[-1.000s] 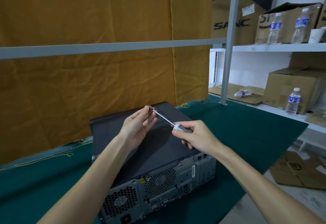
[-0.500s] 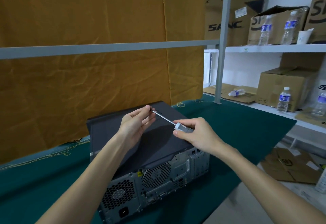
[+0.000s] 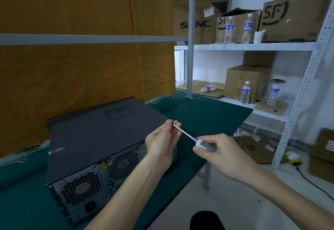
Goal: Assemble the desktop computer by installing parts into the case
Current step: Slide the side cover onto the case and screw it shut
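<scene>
A dark grey desktop computer case (image 3: 94,137) lies flat on the green-covered table (image 3: 198,114), its lid closed and its rear panel with fan grilles facing me. My right hand (image 3: 222,154) grips the grey and white handle of a screwdriver (image 3: 194,140). The metal shaft points up and left. My left hand (image 3: 162,139) pinches the shaft's tip between its fingertips, above the case's right rear corner. Whether a screw sits at the tip is hidden by the fingers.
A yellow cloth (image 3: 81,58) hangs behind the table with a grey bar (image 3: 90,39) across it. White shelves (image 3: 253,46) at right hold cardboard boxes and water bottles. Flattened cardboard (image 3: 253,148) and a black cable (image 3: 314,184) lie on the floor.
My view has swung to the right, so the case sits further left in frame. Both hands with the screwdriver have shifted right, now over the case's right rear corner and table edge.
</scene>
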A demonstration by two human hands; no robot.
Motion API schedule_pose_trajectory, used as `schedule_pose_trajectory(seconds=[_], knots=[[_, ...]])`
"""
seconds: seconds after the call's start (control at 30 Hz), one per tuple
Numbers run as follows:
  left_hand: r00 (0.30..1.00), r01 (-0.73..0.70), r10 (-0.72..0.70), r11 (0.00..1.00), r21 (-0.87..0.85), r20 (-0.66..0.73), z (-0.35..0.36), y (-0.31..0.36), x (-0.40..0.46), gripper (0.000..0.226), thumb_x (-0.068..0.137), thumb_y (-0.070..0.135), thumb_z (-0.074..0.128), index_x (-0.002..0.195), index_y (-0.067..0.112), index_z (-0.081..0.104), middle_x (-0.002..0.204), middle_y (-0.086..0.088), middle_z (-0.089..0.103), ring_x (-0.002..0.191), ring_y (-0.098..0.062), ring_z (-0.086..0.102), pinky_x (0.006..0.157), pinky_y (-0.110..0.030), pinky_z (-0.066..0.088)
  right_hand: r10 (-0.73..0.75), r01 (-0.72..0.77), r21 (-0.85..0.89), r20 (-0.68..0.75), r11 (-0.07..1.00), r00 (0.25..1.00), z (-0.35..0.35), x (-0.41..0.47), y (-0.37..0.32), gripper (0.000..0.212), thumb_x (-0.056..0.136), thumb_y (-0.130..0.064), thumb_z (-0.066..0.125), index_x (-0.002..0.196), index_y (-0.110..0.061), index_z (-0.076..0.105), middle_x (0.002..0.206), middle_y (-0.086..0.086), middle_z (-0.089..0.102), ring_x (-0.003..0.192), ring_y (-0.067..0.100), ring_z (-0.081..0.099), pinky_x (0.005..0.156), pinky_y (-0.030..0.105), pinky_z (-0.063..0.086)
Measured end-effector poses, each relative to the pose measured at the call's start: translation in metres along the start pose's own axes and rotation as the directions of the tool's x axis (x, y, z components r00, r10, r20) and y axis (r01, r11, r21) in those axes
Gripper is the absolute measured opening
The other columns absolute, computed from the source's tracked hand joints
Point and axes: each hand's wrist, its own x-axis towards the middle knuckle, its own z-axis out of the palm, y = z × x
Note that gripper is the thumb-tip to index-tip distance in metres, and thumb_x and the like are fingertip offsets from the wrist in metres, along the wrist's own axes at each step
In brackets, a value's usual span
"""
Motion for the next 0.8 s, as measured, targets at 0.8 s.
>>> schedule_pose_trajectory(seconds=[0.8], knots=[[0.979, 0.197, -0.202, 0.957, -0.213, -0.001, 0.0, -0.032, 0.016, 0.017, 0.099, 0.004, 0.061, 0.111, -0.006, 0.067, 0.093, -0.013, 0.076, 0.087, -0.016, 0.074, 0.076, -0.025, 0.061, 0.169, -0.176, -0.117, -0.07, 0.977, 0.983, 0.014, 0.007, 0.005, 0.036, 0.093, -0.03, 0.062, 0.074, -0.004, 0.047, 0.06, 0.0, 0.037, 0.059, 0.016, 0.031, 0.056, 0.034, 0.027]])
